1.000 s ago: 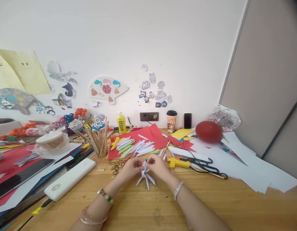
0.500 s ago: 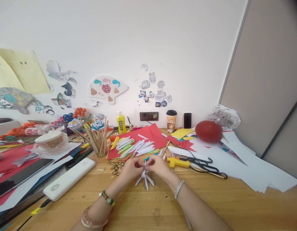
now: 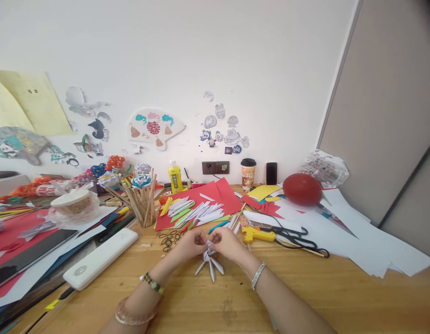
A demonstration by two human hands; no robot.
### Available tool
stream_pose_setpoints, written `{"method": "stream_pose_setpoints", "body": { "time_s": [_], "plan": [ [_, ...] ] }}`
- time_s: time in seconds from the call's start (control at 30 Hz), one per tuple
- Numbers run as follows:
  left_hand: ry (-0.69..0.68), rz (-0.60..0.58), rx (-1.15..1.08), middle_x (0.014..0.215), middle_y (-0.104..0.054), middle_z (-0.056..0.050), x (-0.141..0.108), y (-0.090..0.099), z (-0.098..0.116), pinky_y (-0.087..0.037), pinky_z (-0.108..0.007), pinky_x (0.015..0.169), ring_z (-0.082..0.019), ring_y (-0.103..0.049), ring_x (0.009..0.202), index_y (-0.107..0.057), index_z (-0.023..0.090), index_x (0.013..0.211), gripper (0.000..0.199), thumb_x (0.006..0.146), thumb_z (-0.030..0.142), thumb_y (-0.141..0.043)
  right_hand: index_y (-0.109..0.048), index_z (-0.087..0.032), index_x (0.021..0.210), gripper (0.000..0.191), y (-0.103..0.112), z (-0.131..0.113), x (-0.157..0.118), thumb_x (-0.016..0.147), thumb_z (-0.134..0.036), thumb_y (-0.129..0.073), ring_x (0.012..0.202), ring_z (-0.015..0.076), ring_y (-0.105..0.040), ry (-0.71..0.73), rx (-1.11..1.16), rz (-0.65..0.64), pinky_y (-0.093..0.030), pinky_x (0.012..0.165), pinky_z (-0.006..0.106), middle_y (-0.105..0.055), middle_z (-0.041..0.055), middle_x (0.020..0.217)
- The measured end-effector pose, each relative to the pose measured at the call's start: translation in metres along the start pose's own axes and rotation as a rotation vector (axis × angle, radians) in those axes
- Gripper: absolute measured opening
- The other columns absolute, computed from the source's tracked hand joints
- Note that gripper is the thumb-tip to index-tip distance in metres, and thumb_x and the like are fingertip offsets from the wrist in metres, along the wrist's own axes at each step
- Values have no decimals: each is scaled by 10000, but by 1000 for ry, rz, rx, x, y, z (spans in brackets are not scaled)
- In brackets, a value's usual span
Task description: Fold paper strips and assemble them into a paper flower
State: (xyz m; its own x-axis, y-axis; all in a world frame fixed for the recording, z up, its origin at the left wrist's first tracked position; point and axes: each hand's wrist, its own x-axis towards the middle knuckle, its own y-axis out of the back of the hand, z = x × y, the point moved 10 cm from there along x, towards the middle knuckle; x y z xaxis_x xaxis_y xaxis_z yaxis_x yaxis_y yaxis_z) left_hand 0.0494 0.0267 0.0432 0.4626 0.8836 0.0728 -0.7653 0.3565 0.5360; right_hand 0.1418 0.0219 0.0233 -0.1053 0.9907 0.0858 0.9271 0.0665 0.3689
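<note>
- The left hand (image 3: 190,244) is closed to a narrow pinch, its fingertips on the upper end of a folded white paper piece (image 3: 208,255).
- The right hand (image 3: 229,242) pinches the same end from the three o'clock side, fingertips close to the left's.
- The paper piece hangs between both hands, low centre, its pointed prongs fanning toward six o'clock; whether they touch the wooden table (image 3: 201,306) I cannot tell.
- Small dark bands (image 3: 170,240) lie near the left hand, between nine and ten o'clock of the piece.
- A yellow glue gun (image 3: 258,235) lies just beside the right hand, between two and three, with black-handled scissors (image 3: 298,240) beyond it.
- At twelve, folded paper strips (image 3: 204,212) lie over red sheets (image 3: 228,195).
- A bundle of wooden sticks (image 3: 141,208) stands at ten.
- Farther out, a yellow-green bottle (image 3: 175,177) stands at eleven and a lidded cup (image 3: 248,175) at one.
</note>
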Motion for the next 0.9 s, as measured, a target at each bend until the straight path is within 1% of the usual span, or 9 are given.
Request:
{"method": "stream_pose_setpoints", "body": {
  "time_s": [0.2, 0.27, 0.33, 0.43, 0.53, 0.6, 0.67, 0.8, 0.9],
  "plan": [
    [-42, 108, 6, 529, -519, 47, 3, 8, -1, -329, -194, 461, -94, -460, 501, -495, 156, 575, 88, 549, 144, -579, -595, -175, 659, 173, 6, -35, -12, 622, -18, -531, 686, 154, -554, 143, -335, 119, -356, 578, 228, -631, 26, 702],
    [-70, 170, -2, 551, -534, 36, 3, 14, 0, -352, -201, 487, -104, -481, 528, -493, 159, 575, 82, 552, 141, -570, -606, -179, 693, 168, 8, -40, -13, 639, -39, -532, 734, 169, -556, 174, -395, 141, -352, 604, 236, -641, 39, 734],
    [-84, 208, -27, 559, -544, 32, 4, 18, 0, -373, -208, 507, -111, -496, 540, -497, 161, 581, 84, 554, 145, -575, -614, -183, 721, 133, 9, -37, -11, 672, -82, -543, 733, 168, -562, 156, -371, 123, -361, 610, 237, -644, 42, 747],
    [-50, 127, -69, 565, -571, 25, 5, 14, -4, -381, -209, 506, -117, -507, 531, -552, 153, 627, 78, 573, 184, -599, -625, -189, 714, 71, 10, -27, -9, 683, -138, -586, 711, 157, -568, 89, -295, 89, -385, 617, 234, -641, 35, 760],
    [-10, -12, 5, 542, -584, 14, 4, 3, -7, -345, -209, 484, -117, -484, 500, -611, 142, 614, 142, 651, 276, -577, -636, -189, 691, 67, 15, -25, -9, 665, -135, -607, 757, 167, -564, 71, -313, 131, -402, 656, 243, -627, 42, 782],
    [-34, -62, 84, 517, -574, 14, 2, -1, -5, -316, -211, 478, -118, -458, 488, -625, 146, 578, 216, 697, 303, -538, -639, -189, 670, 91, 18, -28, -10, 653, -109, -599, 789, 173, -560, 88, -331, 171, -404, 677, 246, -620, 45, 786],
    [-86, -75, 142, 529, -575, 15, 0, -3, 2, -307, -212, 487, -124, -454, 505, -635, 153, 585, 222, 714, 291, -516, -640, -189, 678, 102, 17, -27, -10, 647, -102, -599, 772, 170, -567, 94, -301, 149, -407, 665, 243, -628, 39, 778],
    [-167, -41, 232, 567, -568, 16, -4, -4, 15, -300, -210, 501, -126, -449, 530, -628, 162, 613, 178, 708, 244, -501, -637, -177, 736, 94, 8, -19, -6, 658, -134, -607, 660, 149, -577, 54, -193, -9, -400, 573, 226, -652, 26, 739],
    [-196, -23, 271, 560, -533, 25, -7, -6, 21, -286, -212, 497, -121, -431, 528, -587, 165, 591, 146, 689, 212, -488, -641, -180, 735, 105, 8, -23, -7, 647, -135, -605, 652, 144, -566, 82, -231, -38, -383, 564, 223, -647, 17, 725]
  ]
}}
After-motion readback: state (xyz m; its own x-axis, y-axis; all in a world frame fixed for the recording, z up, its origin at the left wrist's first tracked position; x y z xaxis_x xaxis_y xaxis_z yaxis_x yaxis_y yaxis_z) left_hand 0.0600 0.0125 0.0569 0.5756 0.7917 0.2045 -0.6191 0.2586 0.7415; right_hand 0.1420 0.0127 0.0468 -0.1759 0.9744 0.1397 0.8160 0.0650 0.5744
